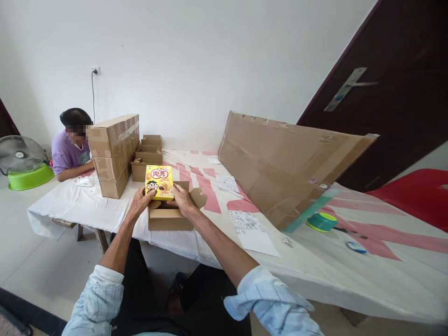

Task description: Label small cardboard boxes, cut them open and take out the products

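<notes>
A yellow snack box (159, 182) with a cartoon face and red lettering is held upright between my two hands. My left hand (142, 199) grips its lower left side, the thumb on the front. On the right side my right hand (182, 198) closes round the lower edge, its fingers partly hidden. Just below and behind the snack box stands an open cardboard carton (171, 219) with its flaps spread, near the table's front edge. What lies inside the carton is hidden.
Taped cartons (112, 158) form a stack at left; open cartons (149, 158) line up behind. A large cardboard sheet (280, 163) leans at right, near printed paper (250, 231) and a green tape roll (322, 222). Across the table (217, 242) sits a person (68, 149).
</notes>
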Motion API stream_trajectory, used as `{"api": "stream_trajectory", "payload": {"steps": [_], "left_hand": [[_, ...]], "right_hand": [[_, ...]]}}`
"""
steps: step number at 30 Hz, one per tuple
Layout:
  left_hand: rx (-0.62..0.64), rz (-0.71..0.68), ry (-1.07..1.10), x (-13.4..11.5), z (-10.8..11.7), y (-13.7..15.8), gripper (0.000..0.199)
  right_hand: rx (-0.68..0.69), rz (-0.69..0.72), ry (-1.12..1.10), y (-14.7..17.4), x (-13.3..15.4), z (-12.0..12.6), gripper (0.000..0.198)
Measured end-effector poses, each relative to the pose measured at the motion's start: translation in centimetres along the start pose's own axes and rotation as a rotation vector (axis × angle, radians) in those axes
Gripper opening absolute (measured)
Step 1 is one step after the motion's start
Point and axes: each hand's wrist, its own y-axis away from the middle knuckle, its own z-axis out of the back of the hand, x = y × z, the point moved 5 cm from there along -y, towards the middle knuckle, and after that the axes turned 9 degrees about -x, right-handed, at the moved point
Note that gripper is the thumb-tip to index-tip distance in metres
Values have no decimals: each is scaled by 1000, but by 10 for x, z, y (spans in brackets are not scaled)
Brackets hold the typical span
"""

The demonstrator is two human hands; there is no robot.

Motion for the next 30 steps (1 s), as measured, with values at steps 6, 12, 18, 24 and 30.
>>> {"api": "stream_trajectory", "payload": {"steps": [6,12,18,24,30], "left_hand": [[27,-7,-27,-4,-2,-3,56],[65,-106,-7,-29,-1,-9,76],[71,-316,18,-75,0,-10,76],[19,-380,64,-103,-2,-5,74],[22,-413,86,-116,-1,-2,75]], "right_hand": [[-1,11,3,-3,0,-2,54],[8,320,24,-4,28,0,67],[-30,672,-25,10,82,4,73],[-36,758,-23,32,117,6,73],[-18,794,-40,46,133,7,72]]}}
